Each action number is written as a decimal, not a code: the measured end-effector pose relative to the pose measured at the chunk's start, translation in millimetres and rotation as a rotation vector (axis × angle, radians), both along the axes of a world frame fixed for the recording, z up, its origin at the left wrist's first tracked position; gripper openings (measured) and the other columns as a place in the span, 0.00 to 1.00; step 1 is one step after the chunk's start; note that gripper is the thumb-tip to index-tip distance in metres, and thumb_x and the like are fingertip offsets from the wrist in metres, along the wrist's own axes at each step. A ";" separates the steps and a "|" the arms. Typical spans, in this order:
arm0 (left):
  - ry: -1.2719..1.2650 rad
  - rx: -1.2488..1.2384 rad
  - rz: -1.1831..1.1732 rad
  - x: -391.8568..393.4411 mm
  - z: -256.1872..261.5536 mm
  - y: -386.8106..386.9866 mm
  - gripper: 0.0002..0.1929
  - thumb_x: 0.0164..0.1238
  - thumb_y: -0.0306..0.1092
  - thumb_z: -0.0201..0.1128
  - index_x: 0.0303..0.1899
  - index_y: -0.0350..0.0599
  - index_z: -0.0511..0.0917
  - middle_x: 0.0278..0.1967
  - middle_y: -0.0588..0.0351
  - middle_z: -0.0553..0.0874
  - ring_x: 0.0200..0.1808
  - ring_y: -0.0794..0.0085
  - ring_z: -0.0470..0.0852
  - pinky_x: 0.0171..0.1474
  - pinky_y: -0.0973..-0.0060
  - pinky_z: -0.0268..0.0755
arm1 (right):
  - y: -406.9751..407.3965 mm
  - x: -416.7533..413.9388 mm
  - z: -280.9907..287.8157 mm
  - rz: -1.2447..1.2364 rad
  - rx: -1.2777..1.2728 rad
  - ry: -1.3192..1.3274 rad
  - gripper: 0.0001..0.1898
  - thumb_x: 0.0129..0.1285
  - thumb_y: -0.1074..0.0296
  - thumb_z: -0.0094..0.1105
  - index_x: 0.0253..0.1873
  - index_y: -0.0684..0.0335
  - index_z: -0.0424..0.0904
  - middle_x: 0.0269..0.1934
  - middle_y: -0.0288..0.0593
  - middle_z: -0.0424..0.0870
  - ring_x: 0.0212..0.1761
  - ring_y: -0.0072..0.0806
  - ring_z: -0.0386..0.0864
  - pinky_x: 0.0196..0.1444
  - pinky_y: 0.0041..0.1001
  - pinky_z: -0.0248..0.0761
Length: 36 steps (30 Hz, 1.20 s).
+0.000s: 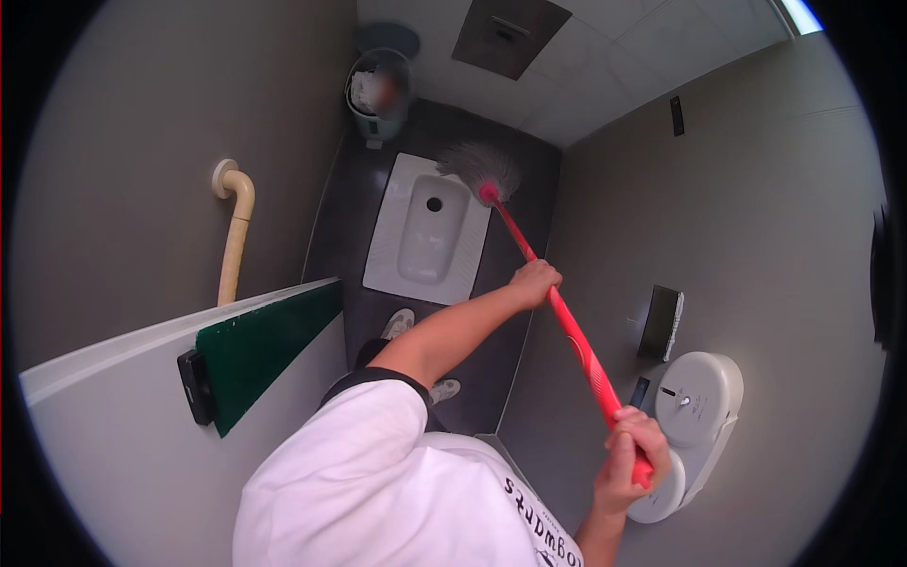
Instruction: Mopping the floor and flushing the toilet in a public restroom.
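A string mop with a red handle point(577, 332) slants across the toilet stall. My left hand point(536, 283) grips the middle of the handle, while my right hand point(638, 448) is wrapped around its upper end, at the lower right. The grey mop head point(482, 164), joined by a pink socket point(489, 192), spreads over the dark floor point(538, 195) and overlaps the far right corner of a white squat toilet point(434, 227). The drain hole of the toilet stays visible. Both my shoes stand on the floor in front of the toilet.
A lidded bin point(379, 120) holding waste paper stands in the far left corner. A cream grab rail point(237, 220) sticks out from the left wall. The white and green door point(273, 354) is at left. Toilet-paper dispensers point(698, 397) hang on the right wall; a metal flush plate point(506, 39) is behind.
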<state>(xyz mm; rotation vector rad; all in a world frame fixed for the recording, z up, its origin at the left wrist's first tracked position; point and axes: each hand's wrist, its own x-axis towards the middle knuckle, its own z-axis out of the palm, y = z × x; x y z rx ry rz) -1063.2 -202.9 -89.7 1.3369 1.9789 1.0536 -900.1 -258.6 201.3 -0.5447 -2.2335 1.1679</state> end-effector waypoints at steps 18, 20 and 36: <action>-0.249 0.399 -0.103 107.6 99.4 -91.2 0.05 0.46 0.29 0.61 0.27 0.48 0.75 0.24 0.62 0.73 0.31 0.68 0.70 0.39 0.72 0.56 | -59.1 116.2 93.6 -0.286 -0.194 0.402 0.06 0.58 0.66 0.54 0.38 0.60 0.70 0.17 0.33 0.60 0.21 0.23 0.58 0.34 0.30 0.58; -0.244 0.465 -0.186 134.0 120.0 -92.5 0.08 0.44 0.27 0.61 0.28 0.50 0.73 0.24 0.64 0.73 0.30 0.70 0.71 0.37 0.72 0.55 | -71.3 147.7 107.1 -0.299 -0.169 0.494 0.08 0.57 0.64 0.55 0.39 0.60 0.70 0.19 0.34 0.59 0.21 0.23 0.57 0.33 0.29 0.56; -0.072 0.088 -1.065 339.8 76.3 -108.9 0.03 0.48 0.31 0.58 0.26 0.49 0.74 0.24 0.55 0.79 0.31 0.58 0.78 0.33 0.65 0.67 | -154.1 314.0 57.5 -0.910 0.019 0.500 0.07 0.62 0.65 0.46 0.38 0.63 0.66 0.14 0.32 0.54 0.15 0.19 0.53 0.21 0.23 0.55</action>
